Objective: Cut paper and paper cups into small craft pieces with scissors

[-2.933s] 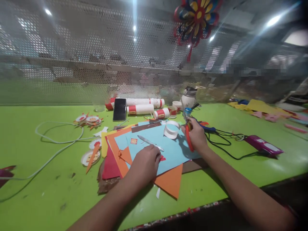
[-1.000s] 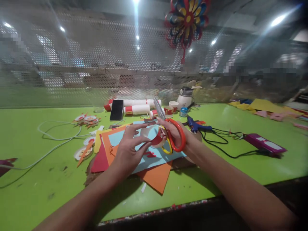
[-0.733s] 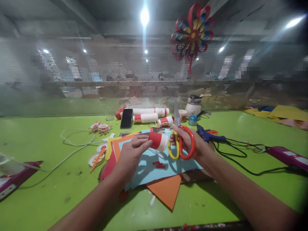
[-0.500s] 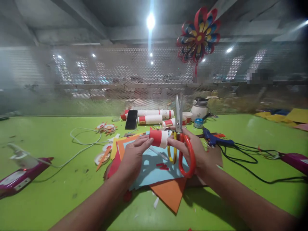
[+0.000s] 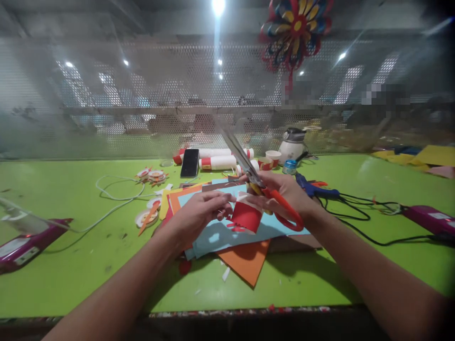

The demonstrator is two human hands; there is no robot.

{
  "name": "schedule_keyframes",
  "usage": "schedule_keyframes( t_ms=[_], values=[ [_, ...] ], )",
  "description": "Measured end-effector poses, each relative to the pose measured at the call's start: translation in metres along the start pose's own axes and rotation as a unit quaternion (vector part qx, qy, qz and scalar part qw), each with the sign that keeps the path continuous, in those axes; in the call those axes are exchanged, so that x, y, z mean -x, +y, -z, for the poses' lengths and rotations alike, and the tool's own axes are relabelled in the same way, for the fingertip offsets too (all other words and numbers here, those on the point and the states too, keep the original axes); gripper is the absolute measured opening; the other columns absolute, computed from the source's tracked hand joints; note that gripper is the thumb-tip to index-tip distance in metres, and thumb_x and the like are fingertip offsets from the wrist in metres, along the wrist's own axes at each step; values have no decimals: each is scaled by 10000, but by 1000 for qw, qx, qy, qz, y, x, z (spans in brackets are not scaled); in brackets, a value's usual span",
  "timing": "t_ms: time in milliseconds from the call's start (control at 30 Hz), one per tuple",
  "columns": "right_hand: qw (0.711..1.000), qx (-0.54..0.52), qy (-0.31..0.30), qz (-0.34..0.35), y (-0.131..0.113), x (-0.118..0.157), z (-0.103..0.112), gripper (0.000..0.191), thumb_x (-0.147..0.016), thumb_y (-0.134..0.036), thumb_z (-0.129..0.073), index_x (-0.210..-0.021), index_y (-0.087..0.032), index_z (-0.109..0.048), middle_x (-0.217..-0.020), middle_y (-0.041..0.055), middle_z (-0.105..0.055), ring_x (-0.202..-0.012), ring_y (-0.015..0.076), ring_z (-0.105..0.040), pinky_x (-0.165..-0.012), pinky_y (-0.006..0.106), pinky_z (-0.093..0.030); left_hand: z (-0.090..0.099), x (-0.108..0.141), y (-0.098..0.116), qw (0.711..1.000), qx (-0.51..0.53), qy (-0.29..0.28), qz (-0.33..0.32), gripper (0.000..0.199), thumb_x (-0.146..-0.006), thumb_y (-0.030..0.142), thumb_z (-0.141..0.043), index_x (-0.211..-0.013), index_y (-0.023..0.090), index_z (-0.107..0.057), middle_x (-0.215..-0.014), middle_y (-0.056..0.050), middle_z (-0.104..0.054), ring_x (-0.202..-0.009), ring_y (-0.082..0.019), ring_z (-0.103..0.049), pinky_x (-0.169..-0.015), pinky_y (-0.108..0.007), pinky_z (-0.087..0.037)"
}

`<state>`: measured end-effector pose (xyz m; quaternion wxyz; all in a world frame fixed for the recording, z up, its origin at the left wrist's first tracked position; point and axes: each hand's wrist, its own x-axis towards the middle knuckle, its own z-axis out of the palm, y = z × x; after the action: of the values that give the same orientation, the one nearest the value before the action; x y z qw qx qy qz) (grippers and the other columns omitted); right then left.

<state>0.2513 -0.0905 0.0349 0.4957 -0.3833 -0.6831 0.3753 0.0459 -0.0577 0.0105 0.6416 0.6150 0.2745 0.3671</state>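
My right hand point(image 5: 280, 192) is closed around a pair of scissors point(image 5: 254, 175) with a red and yellow handle, the blades pointing up and to the left. Its fingers also pinch the white rim of a red-and-white paper cup point(image 5: 247, 213), which hangs tilted below them. Just left of the cup is my left hand point(image 5: 204, 210), its fingers loosely curled and apart, with nothing visible in them. Under both hands lie light blue paper sheets point(image 5: 209, 241) with red scraps, on top of orange paper point(image 5: 249, 265).
Behind the hands lie stacked paper cups point(image 5: 218, 163), a phone point(image 5: 189, 163) and a white jug point(image 5: 292, 146). To the right is a blue glue gun point(image 5: 314, 187) with black cables. Purple power strips point(image 5: 31, 246) and a white cord lie left; decorated discs point(image 5: 146, 218) sit nearby.
The cup has swung from sideways to hanging tilted in my right hand, and my left hand has come off it. The scissors have tipped over to the left. The view has dipped.
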Motion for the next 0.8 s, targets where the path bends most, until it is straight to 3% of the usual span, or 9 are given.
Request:
schedule_keyframes(
  t_ms=[133, 300, 433, 533, 633, 733, 800],
  values=[
    [998, -9, -62, -15, -3, 5, -4, 372, -660, -176, -764, -1024, -210, -696, -650, -51, -556, -535, 82, -471, -470, 210, -409, -5, 2, -4, 997, -65, -29, 26, 246, -751, 341, -675, -602, 150, -631, -574, 10, -504, -558, -99, -425, -561, -244, -343],
    [997, 31, -63, 8, -4, 5, -9, 348, -675, -206, -753, -1017, -188, -690, -641, -50, -544, -534, 86, -459, -480, 220, -415, -5, 1, -9, 994, 66, -13, 87, 138, -657, 236, -764, -673, 140, -666, -655, -11, -599, -624, -104, -535, -626, -246, -416],
    [996, 72, 36, 37, 7, -1, -8, 378, -670, -239, -747, -1035, -186, -666, -711, -34, -575, -621, 120, -532, -599, 264, -472, -2, -3, -8, 990, 126, 29, 58, 149, -635, 187, -782, -685, 127, -655, -668, -1, -606, -627, -83, -561, -641, -221, -445],
    [982, 100, 146, 65, 14, -7, -4, 441, -704, -268, -720, -1121, -188, -598, -845, 4, -599, -790, 168, -579, -745, 306, -471, 4, -7, -4, 984, 143, 104, 2, 167, -637, 188, -784, -695, 126, -640, -651, 14, -599, -610, -68, -564, -633, -200, -456],
    [967, 131, 205, 71, 7, -6, -4, 427, -738, -317, -701, -1121, -184, -570, -874, 30, -605, -816, 190, -582, -736, 313, -468, 11, -8, 2, 971, 170, 165, -35, 210, -621, 188, -793, -729, 137, -620, -691, 1, -632, -642, -92, -604, -661, -225, -485],
    [972, 164, 163, 30, -7, 5, -12, 296, -802, -438, -624, -933, -174, -616, -667, 10, -592, -588, 163, -563, -554, 284, -459, 15, -8, 6, 960, 170, 210, -71, 214, -626, 184, -784, -706, 133, -593, -652, 6, -624, -593, -86, -598, -622, -214, -491],
    [982, 164, 95, -12, -12, 15, -19, 358, -843, -529, -527, -777, -183, -589, -586, 1, -571, -517, 149, -547, -497, 269, -448, 18, -9, 6, 950, 170, 246, -89, 206, -629, 165, -773, -680, 129, -576, -607, 11, -608, -554, -89, -590, -598, -224, -502]
  ],
)
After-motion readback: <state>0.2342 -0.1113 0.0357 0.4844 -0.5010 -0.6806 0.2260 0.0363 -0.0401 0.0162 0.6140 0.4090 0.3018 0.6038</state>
